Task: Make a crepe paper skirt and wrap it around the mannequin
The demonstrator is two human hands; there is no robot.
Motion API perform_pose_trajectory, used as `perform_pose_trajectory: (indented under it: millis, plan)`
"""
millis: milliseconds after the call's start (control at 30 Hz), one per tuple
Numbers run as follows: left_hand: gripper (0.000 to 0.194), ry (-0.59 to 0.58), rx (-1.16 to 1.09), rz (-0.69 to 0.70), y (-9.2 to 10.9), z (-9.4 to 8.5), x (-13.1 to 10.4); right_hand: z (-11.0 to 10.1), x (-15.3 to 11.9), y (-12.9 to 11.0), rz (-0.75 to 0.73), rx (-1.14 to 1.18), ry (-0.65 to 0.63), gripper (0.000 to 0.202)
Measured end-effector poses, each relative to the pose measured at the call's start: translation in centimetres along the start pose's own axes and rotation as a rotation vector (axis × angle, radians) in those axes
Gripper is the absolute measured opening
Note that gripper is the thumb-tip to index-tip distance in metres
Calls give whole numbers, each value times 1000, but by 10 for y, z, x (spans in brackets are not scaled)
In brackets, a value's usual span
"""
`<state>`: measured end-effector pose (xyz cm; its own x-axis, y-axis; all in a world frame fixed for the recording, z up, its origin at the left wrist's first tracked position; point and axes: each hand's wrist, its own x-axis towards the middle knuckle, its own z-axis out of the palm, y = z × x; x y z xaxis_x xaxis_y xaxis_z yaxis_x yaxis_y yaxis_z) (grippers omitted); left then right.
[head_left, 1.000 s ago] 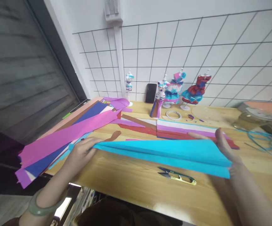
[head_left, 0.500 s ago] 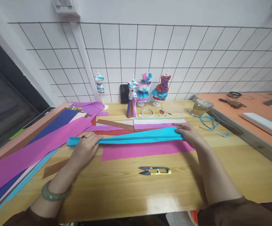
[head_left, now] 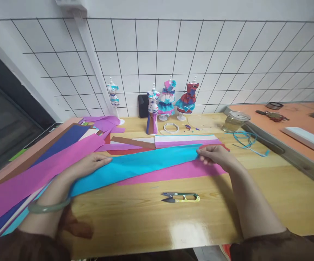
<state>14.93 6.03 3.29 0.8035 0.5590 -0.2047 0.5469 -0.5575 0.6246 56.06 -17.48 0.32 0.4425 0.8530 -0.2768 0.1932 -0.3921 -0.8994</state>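
A wide bright-blue paper strip [head_left: 146,159] stretches between my hands, lying fairly flat and slanting down to the left. My left hand [head_left: 91,164] grips its upper edge near the left end, fingers pointing right. At the other end, my right hand [head_left: 213,155] pinches the strip's corner between thumb and fingers. Underneath lies a magenta paper strip [head_left: 157,174], partly covered. Thread snips [head_left: 180,197] with a green and yellow handle rest on the table in front. By my left forearm is a blurred reddish-brown piece [head_left: 77,226].
Long coloured paper strips [head_left: 50,168] are piled at the left. Dressed miniature mannequins [head_left: 167,101], a phone [head_left: 143,106] and a white ring [head_left: 171,127] stand or lie at the back. At right are a lidded jar [head_left: 235,121], blue cord [head_left: 245,139] and an orange surface [head_left: 271,119].
The blue strip was folded narrow and now lies spread wide, its left end lower. My left hand has shifted slightly left. The brown piece by my left arm has moved towards me.
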Motion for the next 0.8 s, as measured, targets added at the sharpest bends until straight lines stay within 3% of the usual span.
perform_pose_trajectory:
  millis: [100, 200, 333, 500, 600, 700, 800]
  plan:
    - [45, 120, 162, -39, -16, 9, 18, 10, 8, 7, -57, -219, 53, 42]
    - [48, 267, 303, 25, -26, 16, 25, 16, 15, 13, -121, -382, 87, 45]
    - [48, 424, 427, 0, -25, 10, -5, 23, 20, 17, -187, -590, 121, 47]
    - [45, 311, 327, -168, -13, -5, -99, 34, 23, 21, -206, -725, 62, 40]
    - [41, 188, 303, -204, -9, 8, -146, 39, 24, 24, -202, -743, 28, 37]
    - [30, 108, 309, -151, -10, 36, -163, 42, 27, 28, -228, -751, 38, 36]
    - [21, 168, 297, -107, -10, 54, -161, 43, 28, 31, -256, -755, 67, 39]
